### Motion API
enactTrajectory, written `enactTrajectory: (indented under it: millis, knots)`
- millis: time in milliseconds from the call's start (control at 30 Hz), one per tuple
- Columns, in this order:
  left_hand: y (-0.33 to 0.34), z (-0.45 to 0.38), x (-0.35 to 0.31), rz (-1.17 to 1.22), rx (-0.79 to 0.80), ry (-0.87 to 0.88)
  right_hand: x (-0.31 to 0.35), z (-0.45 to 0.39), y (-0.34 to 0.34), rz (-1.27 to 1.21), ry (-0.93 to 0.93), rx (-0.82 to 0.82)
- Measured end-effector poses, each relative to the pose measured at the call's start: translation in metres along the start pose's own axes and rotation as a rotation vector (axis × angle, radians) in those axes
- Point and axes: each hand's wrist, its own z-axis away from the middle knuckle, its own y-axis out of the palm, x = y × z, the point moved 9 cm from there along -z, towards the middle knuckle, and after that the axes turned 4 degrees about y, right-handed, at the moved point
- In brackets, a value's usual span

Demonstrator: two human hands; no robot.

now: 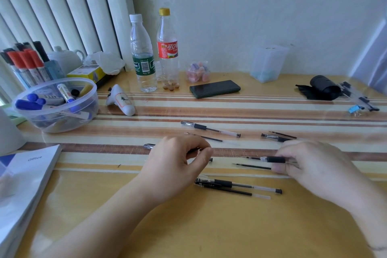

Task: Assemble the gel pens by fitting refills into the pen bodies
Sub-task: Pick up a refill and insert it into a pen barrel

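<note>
Several gel pens and loose black refills lie on the striped table (272,111). My right hand (314,165) grips a clear pen body with a black grip (272,159); a refill tip (249,157) sticks out of its left end. A loose refill (251,166) lies just below it, at my fingertip. My left hand (178,163) is curled over a capped pen (149,146), thumb and forefinger pinched together on it; most of that pen is hidden. Farther back lie a whole pen (209,128), a refill (204,137) and another pen (274,137). A pen (236,185) and a refill (230,191) lie nearer me.
A plastic bowl of markers (56,123) and a marker holder (27,63) stand at the left, a book (25,184) at the near left. Two bottles (144,54), a phone (214,88), a white controller (120,100), a clear tub (267,63) and a black roll (322,88) line the back.
</note>
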Motion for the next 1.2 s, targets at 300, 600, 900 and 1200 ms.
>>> enactTrajectory:
  millis: [300, 600, 900, 1200]
  knots:
    - [0.002, 0.0, 0.004, 0.015, 0.013, -0.001, -0.022, -0.004, -0.001, -0.104, 0.148, -0.01]
    - [0.001, 0.0, 0.003, -0.016, -0.004, 0.012, -0.009, -0.003, -0.014, -0.088, 0.139, -0.174]
    - [0.0, 0.001, -0.016, -0.152, 0.003, 0.132, 0.041, 0.012, -0.02, -0.283, -0.111, -0.241]
    - [0.006, 0.002, -0.017, -0.181, 0.06, 0.164, 0.036, 0.014, -0.025, -0.478, -0.142, -0.246]
